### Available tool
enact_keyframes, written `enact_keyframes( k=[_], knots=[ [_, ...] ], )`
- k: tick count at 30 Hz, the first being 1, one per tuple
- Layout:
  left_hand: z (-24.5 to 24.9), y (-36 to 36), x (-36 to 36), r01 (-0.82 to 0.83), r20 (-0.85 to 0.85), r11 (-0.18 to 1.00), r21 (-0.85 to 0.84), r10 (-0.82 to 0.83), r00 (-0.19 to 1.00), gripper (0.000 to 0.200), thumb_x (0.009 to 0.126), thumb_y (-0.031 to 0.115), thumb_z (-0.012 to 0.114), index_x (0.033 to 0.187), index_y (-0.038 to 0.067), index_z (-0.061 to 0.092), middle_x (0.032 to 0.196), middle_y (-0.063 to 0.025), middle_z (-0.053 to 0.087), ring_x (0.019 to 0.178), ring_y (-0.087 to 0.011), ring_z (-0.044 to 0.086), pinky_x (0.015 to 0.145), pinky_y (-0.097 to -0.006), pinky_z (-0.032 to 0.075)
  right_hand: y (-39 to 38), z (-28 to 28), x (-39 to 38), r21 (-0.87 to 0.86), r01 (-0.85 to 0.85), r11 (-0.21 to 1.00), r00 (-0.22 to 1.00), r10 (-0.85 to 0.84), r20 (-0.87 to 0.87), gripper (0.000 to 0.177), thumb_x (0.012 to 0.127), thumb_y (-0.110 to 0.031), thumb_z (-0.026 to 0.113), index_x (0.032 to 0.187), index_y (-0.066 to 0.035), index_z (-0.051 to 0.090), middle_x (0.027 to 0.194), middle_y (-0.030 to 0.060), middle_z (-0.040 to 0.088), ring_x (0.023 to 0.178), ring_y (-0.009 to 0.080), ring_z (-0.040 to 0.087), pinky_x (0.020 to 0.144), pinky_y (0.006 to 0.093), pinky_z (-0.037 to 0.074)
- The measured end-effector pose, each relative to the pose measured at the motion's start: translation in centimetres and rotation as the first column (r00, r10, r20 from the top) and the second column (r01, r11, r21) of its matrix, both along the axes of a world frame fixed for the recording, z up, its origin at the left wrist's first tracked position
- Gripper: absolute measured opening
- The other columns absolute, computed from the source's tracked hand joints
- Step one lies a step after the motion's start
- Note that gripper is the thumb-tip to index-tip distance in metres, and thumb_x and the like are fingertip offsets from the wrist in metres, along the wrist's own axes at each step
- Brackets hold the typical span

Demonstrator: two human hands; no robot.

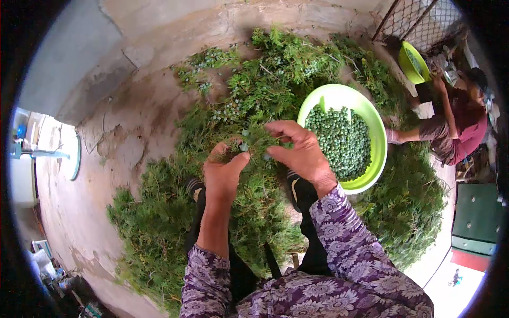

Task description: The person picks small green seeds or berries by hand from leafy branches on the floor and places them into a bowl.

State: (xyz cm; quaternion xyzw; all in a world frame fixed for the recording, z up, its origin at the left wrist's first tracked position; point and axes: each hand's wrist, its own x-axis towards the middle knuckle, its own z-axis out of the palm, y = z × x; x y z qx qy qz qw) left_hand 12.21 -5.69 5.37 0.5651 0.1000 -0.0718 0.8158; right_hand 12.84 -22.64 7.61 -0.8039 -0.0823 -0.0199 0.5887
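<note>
My left hand [225, 167] is closed around a green evergreen sprig [257, 142] that bears small blue-green berry-like cones [244, 147]. Just to its right, my right hand [303, 151] has its thumb and forefinger apart at the sprig's edge, the other fingers curled. A small pale piece shows by the right thumb tip, too small to name. Close beside the right hand stands a lime-green basin [377, 159], holding a heap of the same small round cones [339, 140].
Piles of cut evergreen branches [159, 206] lie around my feet and along the wall [212, 26]. At the right a person in a maroon shirt [469, 124] sits by another green basin [411, 66]. A mesh gate [419, 21] stands behind.
</note>
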Motion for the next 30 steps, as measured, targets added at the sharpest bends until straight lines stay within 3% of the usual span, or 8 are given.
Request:
enact_keyframes(
  k=[4, 7, 12, 13, 16, 18, 28, 30],
  knots=[
    [0.0, -0.4, -0.2, 0.03, 0.071, 0.997, -0.074, -0.025, 0.997, 0.025, 0.071, -0.003, 0.06, 0.096, 0.001, 0.058, 0.085, -0.0024, 0.06, 0.075, -0.0101, 0.055, 0.068, -0.0235, 0.044, 0.2, -0.7, 0.0, -0.111, -0.033, 0.993, 0.987, 0.049, 0.151, 0.031, 0.067, -0.006, 0.063, 0.097, -0.006, 0.058, 0.091, 0.0129, 0.058, 0.092, 0.0264, 0.055, 0.082, 0.032, 0.043],
    [0.1, -0.4, -0.1, 0.045, 0.041, 0.996, -0.081, -0.042, 0.998, 0.026, 0.071, -0.001, 0.061, 0.096, 0.001, 0.057, 0.087, -0.003, 0.06, 0.077, -0.01, 0.055, 0.069, -0.0237, 0.044, 0.0, -0.4, 0.0, -0.122, -0.052, 0.991, 0.994, 0.063, 0.087, 0.026, 0.068, 0.0, 0.059, 0.094, -0.003, 0.059, 0.089, 0.0092, 0.058, 0.084, 0.0191, 0.056, 0.076, 0.0287, 0.043],
    [0.4, -0.7, 0.0, -0.015, -0.055, 0.982, -0.189, 0.004, 0.998, 0.028, 0.07, 0.002, 0.065, 0.097, -0.001, 0.056, 0.092, -0.0067, 0.06, 0.076, -0.0131, 0.057, 0.069, -0.024, 0.044, 0.2, -0.4, 0.0, -0.194, 0.015, 0.981, 0.986, 0.018, 0.166, 0.023, 0.068, -0.003, 0.06, 0.091, -0.003, 0.058, 0.084, 0.0125, 0.057, 0.08, 0.0258, 0.056, 0.072, 0.0324, 0.045],
    [0.5, -0.7, 0.0, -0.013, -0.056, 0.982, -0.188, 0.003, 0.998, 0.028, 0.07, 0.002, 0.065, 0.097, -0.001, 0.056, 0.092, -0.0067, 0.06, 0.076, -0.0131, 0.057, 0.069, -0.024, 0.044, 0.3, -0.4, 0.1, -0.199, 0.044, 0.979, 0.981, -0.004, 0.193, 0.022, 0.067, -0.005, 0.061, 0.089, -0.004, 0.058, 0.083, 0.0145, 0.058, 0.079, 0.0306, 0.056, 0.069, 0.0353, 0.046],
    [0.3, -0.5, 0.1, -0.064, -0.203, 0.987, -0.146, 0.034, 0.979, 0.026, 0.07, 0.002, 0.065, 0.094, 0.0, 0.058, 0.091, -0.0074, 0.061, 0.076, -0.0144, 0.057, 0.07, -0.025, 0.044, 0.4, -0.4, 0.2, -0.238, 0.064, 0.969, 0.967, -0.001, 0.254, 0.022, 0.068, -0.005, 0.061, 0.089, -0.004, 0.058, 0.081, 0.0146, 0.057, 0.078, 0.0311, 0.056, 0.068, 0.0357, 0.046],
    [-0.4, -0.3, 0.1, 0.006, -0.142, 0.94, -0.341, -0.058, 0.988, 0.021, 0.07, 0.002, 0.065, 0.09, 0.001, 0.06, 0.087, -0.0058, 0.062, 0.075, -0.0136, 0.057, 0.071, -0.0258, 0.044, 0.5, -0.4, 0.1, -0.241, 0.074, 0.968, 0.959, -0.003, 0.283, 0.022, 0.068, -0.005, 0.06, 0.09, -0.004, 0.058, 0.081, 0.0146, 0.057, 0.077, 0.0312, 0.056, 0.068, 0.0357, 0.046],
    [0.0, -0.8, -0.5, -0.13, -0.108, 0.977, -0.171, 0.113, 0.988, 0.015, 0.072, 0.003, 0.065, 0.086, -0.001, 0.061, 0.081, -0.0047, 0.062, 0.071, -0.011, 0.056, 0.067, -0.0231, 0.043, 1.5, -0.9, 0.2, -0.274, 0.093, 0.957, 0.942, 0.005, 0.337, 0.018, 0.069, -0.003, 0.057, 0.087, 0.0, 0.055, 0.079, 0.0171, 0.057, 0.075, 0.0342, 0.056, 0.067, 0.0391, 0.046],
    [0.1, -1.0, -0.9, -0.11, 0.022, 0.994, 0.009, 0.11, 0.994, 0.016, 0.072, 0.004, 0.065, 0.086, -0.002, 0.061, 0.08, -0.0036, 0.061, 0.07, -0.0099, 0.054, 0.066, -0.0228, 0.042, 1.9, -0.8, 0.2, -0.303, 0.148, 0.941, 0.941, -0.039, 0.337, 0.018, 0.069, -0.005, 0.057, 0.086, 0.0, 0.055, 0.078, 0.017, 0.057, 0.074, 0.0347, 0.056, 0.066, 0.0397, 0.046]
  ],
)
